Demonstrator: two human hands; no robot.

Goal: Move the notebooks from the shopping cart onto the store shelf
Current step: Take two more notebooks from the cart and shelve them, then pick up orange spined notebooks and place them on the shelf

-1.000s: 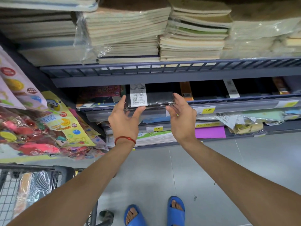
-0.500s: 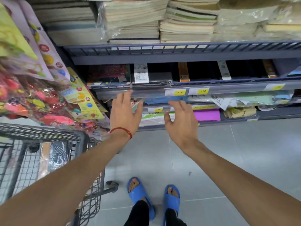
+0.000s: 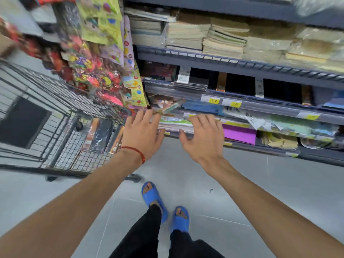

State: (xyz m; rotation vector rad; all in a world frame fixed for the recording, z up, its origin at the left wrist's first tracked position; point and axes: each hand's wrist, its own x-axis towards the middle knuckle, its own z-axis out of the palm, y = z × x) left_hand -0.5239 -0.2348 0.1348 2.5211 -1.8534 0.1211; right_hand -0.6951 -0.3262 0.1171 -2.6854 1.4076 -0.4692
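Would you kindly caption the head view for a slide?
Open left hand and right hand hover before the shelf; notebooks in cart.

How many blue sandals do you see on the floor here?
2. One blue sandal is on the forward foot, nearer the shopping cart; the second sandal is beside it, closer to the camera. Nothing suggests more are hidden.
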